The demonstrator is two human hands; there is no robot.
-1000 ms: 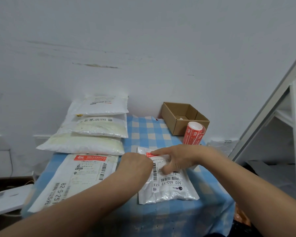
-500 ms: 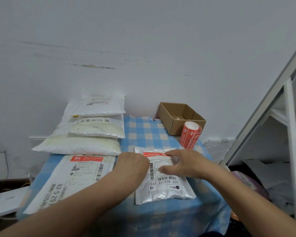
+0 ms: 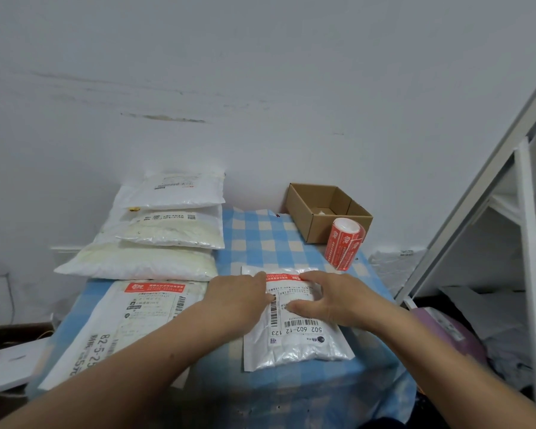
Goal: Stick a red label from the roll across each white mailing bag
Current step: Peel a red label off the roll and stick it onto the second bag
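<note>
Red label (image 3: 283, 277) is sitting across the top edge of the small white mailing bag (image 3: 294, 345), lower middle of the frame, right in the gap between the two hands. Right hand (image 3: 331, 300) is spread open and flat on the bag, index tip on the label's right end, thumb lower down on the bag. Left hand (image 3: 239, 300) has its fingers bent, one tip touching the label's left end (can't tell if it's gripping the bag's edge or just pressing). The roll (image 3: 344, 243) stands up and to the right of the bag, just in front of the cardboard box (image 3: 325, 209). A bigger bag (image 3: 106, 329) at lower left wears its own red strip (image 3: 154, 287), all on the blue checked cloth (image 3: 260, 239).
</note>
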